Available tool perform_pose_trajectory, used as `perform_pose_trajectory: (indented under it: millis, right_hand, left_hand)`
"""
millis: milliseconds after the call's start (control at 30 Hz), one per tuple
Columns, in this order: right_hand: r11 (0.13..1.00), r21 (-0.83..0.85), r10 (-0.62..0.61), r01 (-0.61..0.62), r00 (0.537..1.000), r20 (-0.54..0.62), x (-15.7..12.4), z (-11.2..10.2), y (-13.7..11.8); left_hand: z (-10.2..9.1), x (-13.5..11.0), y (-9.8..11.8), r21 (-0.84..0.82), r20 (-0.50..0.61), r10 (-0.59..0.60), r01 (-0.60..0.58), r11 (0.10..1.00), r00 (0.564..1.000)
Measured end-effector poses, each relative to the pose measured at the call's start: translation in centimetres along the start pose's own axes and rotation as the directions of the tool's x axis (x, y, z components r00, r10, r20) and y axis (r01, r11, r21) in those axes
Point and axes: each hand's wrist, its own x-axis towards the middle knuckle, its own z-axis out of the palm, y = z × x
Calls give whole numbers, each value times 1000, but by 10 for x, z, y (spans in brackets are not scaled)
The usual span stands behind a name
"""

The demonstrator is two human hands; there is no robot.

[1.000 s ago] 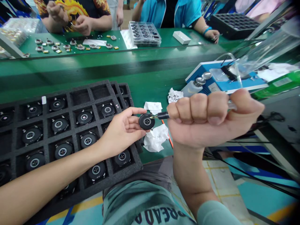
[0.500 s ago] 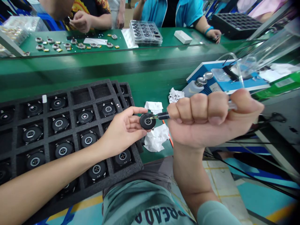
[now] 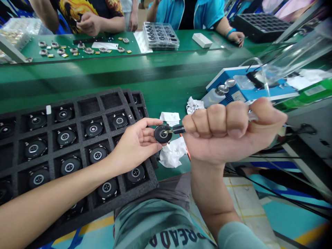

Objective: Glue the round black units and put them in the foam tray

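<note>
Resting on the green worktop at the left was a dark foam tray, its compartments holding round black watch cases, most with a pale ring on the upturned face. A small white tag stood on one divider. Part of another tray showed past the right edge.

The worker's left hand reached across the tray, thumb and fingers gripping the held case by its rim just beyond that edge, ringed face exposed. Crumpled tissue lay below it, folded white paper behind. A slim tool pointed leftward, its tip at the case's centre ring; firm contact could not be confirmed. The right hand was closed in a fist around the tool, largely hiding its handle. Farther right, a metal-topped bottle stood beside a blue unit.
</note>
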Motion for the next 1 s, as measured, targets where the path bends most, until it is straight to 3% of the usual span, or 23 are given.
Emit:
perform_pose_trajectory:
  millis: [1000]
  right_hand:
    - [1000,3,12,-12,999,35,-4,-7,2]
  left_hand:
    - [1,0,3,31,-8,-12,12,999,1000]
